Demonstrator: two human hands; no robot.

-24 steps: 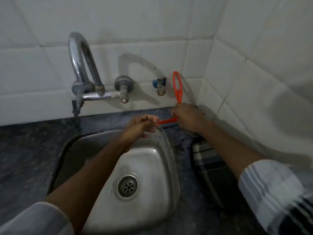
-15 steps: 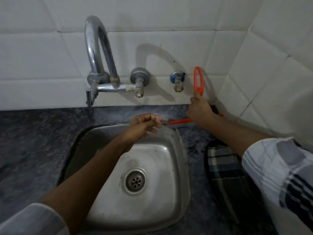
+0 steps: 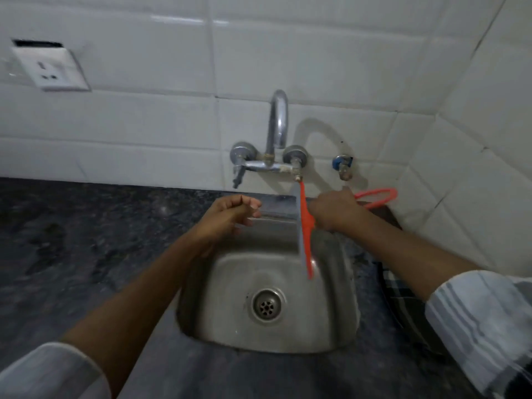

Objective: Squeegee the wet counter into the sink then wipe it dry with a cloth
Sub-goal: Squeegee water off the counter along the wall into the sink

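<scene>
Squeegee, orange with a grey rubber blade, is held in the right hand over the far right part of the sink. The hand is closed around the neck of the handle, just where it meets the blade bar. The bar is turned to run from the far edge of the sink toward the near side, its far tip seen just under the right tap knob and its near tip hanging above the basin. The looped end of the handle sticks out to the right of the hand, toward the corner where the two tiled walls meet.

The left hand is held above the far edge of the sink, a little to the left of the blade and apart from it. Its fingers are loosely curled and nothing is gripped in it.

The sink is a steel basin set into a dark speckled tabletop, with a round drain near its middle. A checked cloth is seen lying on the tabletop at the right edge of the sink, partly hidden under the right forearm. A chrome tap is mounted on the wall behind the sink, with a small blue-capped valve to its right. A white wall socket is fixed to the tiles at the far left. Light sleeves are seen at both near corners, the right one striped.
</scene>
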